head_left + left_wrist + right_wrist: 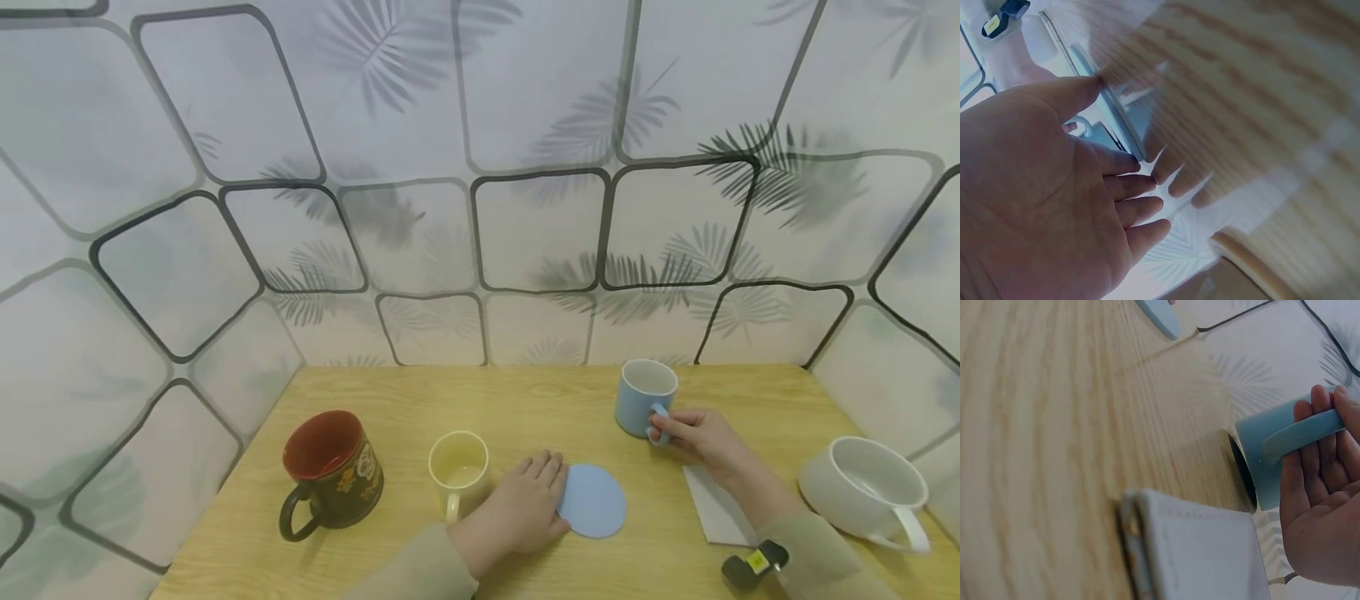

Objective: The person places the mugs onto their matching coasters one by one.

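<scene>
My right hand (701, 437) grips the handle of a light blue mug (637, 400) at the back right. In the right wrist view the fingers curl behind that handle, and the mug's dark base faces the table; I cannot tell whether it touches. My left hand (525, 504) lies palm down with fingers nearly straight beside a round light blue coaster (594, 502). Its thumb and index fingertip touch the coaster's edge in the left wrist view. Left of this hand stands a pale yellow mug (459, 467), its handle toward me.
Far left stands a dark brown mug (341, 483) with a red inside. A wide white cup (862, 492) is at the right edge. Under my right forearm lies a white rectangular pad (716, 512). Patterned walls (540, 333) border the wooden table (450, 383).
</scene>
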Demonstrator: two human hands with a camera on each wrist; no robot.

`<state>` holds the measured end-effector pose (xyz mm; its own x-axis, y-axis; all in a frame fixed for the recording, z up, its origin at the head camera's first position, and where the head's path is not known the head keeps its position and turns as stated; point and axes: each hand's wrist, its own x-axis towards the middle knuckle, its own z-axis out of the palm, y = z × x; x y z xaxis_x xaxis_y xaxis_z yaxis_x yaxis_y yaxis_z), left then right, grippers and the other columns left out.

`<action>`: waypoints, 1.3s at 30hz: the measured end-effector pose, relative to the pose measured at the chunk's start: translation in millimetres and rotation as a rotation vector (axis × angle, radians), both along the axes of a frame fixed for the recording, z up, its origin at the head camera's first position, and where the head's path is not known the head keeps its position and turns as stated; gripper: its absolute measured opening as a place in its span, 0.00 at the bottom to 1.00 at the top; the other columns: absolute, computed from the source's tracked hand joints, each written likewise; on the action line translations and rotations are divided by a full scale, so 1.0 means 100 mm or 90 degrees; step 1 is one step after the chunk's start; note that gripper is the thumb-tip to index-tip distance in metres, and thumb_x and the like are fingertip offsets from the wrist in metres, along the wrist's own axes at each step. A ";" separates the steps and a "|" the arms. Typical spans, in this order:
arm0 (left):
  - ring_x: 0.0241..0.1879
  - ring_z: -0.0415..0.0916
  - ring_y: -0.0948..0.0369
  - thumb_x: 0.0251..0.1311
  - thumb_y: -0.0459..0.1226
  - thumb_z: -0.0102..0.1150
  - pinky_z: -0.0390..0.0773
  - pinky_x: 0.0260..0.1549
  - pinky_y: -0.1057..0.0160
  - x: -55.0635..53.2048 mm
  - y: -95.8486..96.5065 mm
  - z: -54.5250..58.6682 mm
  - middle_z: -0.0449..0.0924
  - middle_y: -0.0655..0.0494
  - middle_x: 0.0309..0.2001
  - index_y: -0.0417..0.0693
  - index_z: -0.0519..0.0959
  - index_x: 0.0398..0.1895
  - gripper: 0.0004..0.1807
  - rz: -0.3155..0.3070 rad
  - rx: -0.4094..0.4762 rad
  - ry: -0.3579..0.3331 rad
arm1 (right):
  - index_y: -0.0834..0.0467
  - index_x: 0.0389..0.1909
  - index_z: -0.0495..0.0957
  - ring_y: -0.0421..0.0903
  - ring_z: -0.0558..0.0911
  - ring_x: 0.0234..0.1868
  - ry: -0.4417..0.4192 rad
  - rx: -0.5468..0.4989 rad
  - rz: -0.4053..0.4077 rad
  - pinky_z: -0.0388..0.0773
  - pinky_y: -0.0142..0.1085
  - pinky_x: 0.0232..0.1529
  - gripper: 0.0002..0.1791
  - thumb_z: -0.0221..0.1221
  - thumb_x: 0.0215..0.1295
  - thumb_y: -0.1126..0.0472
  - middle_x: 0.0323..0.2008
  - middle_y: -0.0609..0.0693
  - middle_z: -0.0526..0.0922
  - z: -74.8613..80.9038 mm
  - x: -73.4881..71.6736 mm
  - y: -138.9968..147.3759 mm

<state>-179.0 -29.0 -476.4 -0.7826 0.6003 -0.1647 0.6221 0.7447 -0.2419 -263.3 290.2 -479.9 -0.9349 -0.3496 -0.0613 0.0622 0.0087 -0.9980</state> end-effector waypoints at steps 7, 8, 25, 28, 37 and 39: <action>0.84 0.58 0.57 0.77 0.64 0.46 0.67 0.80 0.59 0.00 0.00 -0.02 0.59 0.53 0.84 0.49 0.61 0.83 0.43 -0.002 -0.001 0.007 | 0.47 0.36 0.93 0.30 0.88 0.39 -0.029 0.018 -0.051 0.86 0.22 0.47 0.16 0.60 0.78 0.65 0.30 0.37 0.91 0.00 0.07 -0.08; 0.84 0.58 0.57 0.77 0.65 0.46 0.67 0.80 0.59 0.00 0.00 -0.02 0.59 0.53 0.84 0.49 0.61 0.83 0.43 -0.003 -0.003 0.008 | 0.47 0.35 0.93 0.30 0.88 0.39 -0.028 0.019 -0.057 0.86 0.22 0.47 0.16 0.60 0.78 0.65 0.30 0.37 0.91 0.00 0.07 -0.09; 0.83 0.58 0.57 0.77 0.65 0.46 0.67 0.80 0.60 0.02 -0.01 0.02 0.60 0.53 0.84 0.50 0.61 0.83 0.42 -0.004 -0.005 0.011 | 0.50 0.36 0.93 0.29 0.87 0.40 -0.025 0.049 -0.120 0.84 0.21 0.49 0.13 0.62 0.77 0.63 0.30 0.35 0.91 0.08 0.26 -0.27; 0.83 0.58 0.58 0.77 0.65 0.45 0.67 0.80 0.60 0.02 -0.01 0.02 0.60 0.53 0.84 0.49 0.61 0.83 0.42 -0.006 -0.008 0.015 | 0.52 0.36 0.93 0.30 0.87 0.40 -0.007 0.033 -0.123 0.83 0.21 0.49 0.13 0.61 0.78 0.63 0.30 0.35 0.91 0.10 0.30 -0.28; 0.83 0.58 0.58 0.77 0.65 0.45 0.66 0.80 0.60 0.02 -0.01 0.03 0.60 0.54 0.84 0.50 0.61 0.83 0.43 -0.007 -0.018 0.019 | 0.55 0.37 0.92 0.30 0.86 0.44 0.008 0.082 -0.141 0.79 0.20 0.51 0.11 0.63 0.77 0.59 0.31 0.34 0.91 0.20 0.45 -0.35; 0.83 0.58 0.58 0.77 0.65 0.44 0.66 0.80 0.60 0.01 0.00 0.02 0.60 0.54 0.84 0.50 0.61 0.83 0.43 -0.007 -0.020 0.021 | 0.54 0.37 0.92 0.30 0.86 0.45 0.005 0.091 -0.140 0.78 0.20 0.51 0.11 0.63 0.77 0.58 0.32 0.34 0.91 0.21 0.48 -0.36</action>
<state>-177.6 -29.5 -474.5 -0.7814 0.6038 -0.1574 0.6214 0.7298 -0.2852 -215.2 253.9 -458.5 -0.9881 -0.1258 -0.0883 0.0709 0.1362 -0.9881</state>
